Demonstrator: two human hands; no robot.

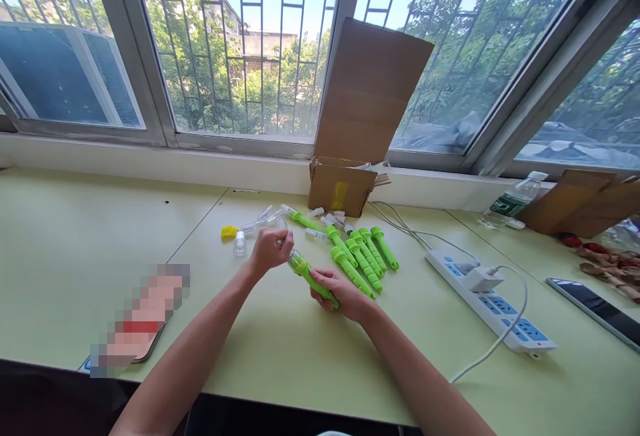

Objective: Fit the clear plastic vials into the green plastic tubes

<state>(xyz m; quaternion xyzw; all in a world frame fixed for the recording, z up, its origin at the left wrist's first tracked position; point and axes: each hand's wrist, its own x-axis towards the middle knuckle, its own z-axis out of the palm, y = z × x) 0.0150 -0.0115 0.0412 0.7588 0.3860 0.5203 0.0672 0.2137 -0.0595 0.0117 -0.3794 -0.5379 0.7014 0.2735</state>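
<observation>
My right hand (343, 295) is wrapped round a bright green plastic handle (304, 269), tilted with its upper end toward my left hand. Closed in a pinch, my left hand (271, 249) grips the clear plastic part (293, 257) at that upper end, and my fingers partly hide it. Just beyond my right hand lie several similar green handles (367, 256) with ridged ends. Clear plastic pieces (316, 234) and another green handle with a clear tip (300, 218) lie past my left hand. A yellow piece (229, 232) and a clear cap (240, 245) are to its left.
An open cardboard box (340, 186) stands against the window sill. On the right are a white power strip (493, 303) with plugged-in cables, a water bottle (515, 201) and a phone (595, 313). Another phone, blurred out (145, 323), lies near the left front edge.
</observation>
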